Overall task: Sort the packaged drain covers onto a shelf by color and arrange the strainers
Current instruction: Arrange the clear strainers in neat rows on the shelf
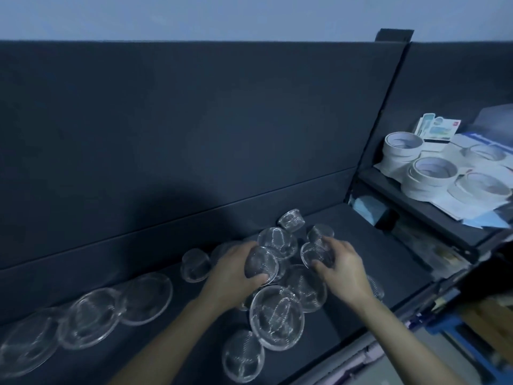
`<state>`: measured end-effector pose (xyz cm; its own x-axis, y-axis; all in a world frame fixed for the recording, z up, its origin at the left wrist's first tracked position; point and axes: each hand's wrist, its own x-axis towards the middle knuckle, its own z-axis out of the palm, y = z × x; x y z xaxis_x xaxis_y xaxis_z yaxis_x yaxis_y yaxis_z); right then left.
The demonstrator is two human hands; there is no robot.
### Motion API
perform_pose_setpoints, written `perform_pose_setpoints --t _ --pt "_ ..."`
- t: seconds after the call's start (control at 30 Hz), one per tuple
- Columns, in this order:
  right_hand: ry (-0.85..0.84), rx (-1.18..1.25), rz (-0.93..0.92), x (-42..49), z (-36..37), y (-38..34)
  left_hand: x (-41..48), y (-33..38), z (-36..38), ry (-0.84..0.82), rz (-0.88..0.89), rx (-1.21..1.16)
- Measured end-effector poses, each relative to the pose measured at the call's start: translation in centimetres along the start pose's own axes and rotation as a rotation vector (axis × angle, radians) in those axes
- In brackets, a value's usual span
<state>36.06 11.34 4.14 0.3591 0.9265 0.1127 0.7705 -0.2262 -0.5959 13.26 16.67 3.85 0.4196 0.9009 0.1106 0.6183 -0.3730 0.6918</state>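
Standing over the dark shelf, the person has both hands down in a loose heap of mesh strainers, one piece in each. The left hand is curled round a small strainer, thumb under its rim and fingers over the domed back, tipping it on edge. The right hand grips a second strainer of about the same size, fingers wrapped over its top edge. The rest of the heap lies between the two hands and just beyond their fingertips, with a bigger disc beside the left wrist. Out past the left hand, a row of larger strainers lies flat along the shelf, overlapping edge to edge. Up beyond the right hand, on a higher ledge, sit white tape rolls. I'd judge these strainers light and springy: thin mesh that dents if squeezed across the dome, and glossy rims that slide over one another readily. Whether they are wrapped in film I cannot tell in this dim light. The rim looks the safe place to hold, pinched at opposite edges, lifting each one clear so the mesh does not snag its neighbours.
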Motion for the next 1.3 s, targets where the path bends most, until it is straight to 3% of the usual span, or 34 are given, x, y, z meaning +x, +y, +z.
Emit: perform_pose_setpoints --t 0.37,0.7,0.97,1.3 --pt "0.003 -0.07 0.152 8.2 -2.9 7.9 8.2 4.2 6.0 -0.047 -0.048 0.009" --pt "-0.093 -0.117 0.109 14.1 -1.4 10.4 10.2 4.6 8.7 -0.093 -0.054 0.087" --pt "-0.129 -0.041 0.201 12.5 -2.2 12.1 10.0 6.7 11.7 -0.272 0.019 0.061" --pt "-0.102 -0.039 0.184 8.6 -3.3 14.3 10.7 8.3 15.2 -0.316 0.089 0.173"
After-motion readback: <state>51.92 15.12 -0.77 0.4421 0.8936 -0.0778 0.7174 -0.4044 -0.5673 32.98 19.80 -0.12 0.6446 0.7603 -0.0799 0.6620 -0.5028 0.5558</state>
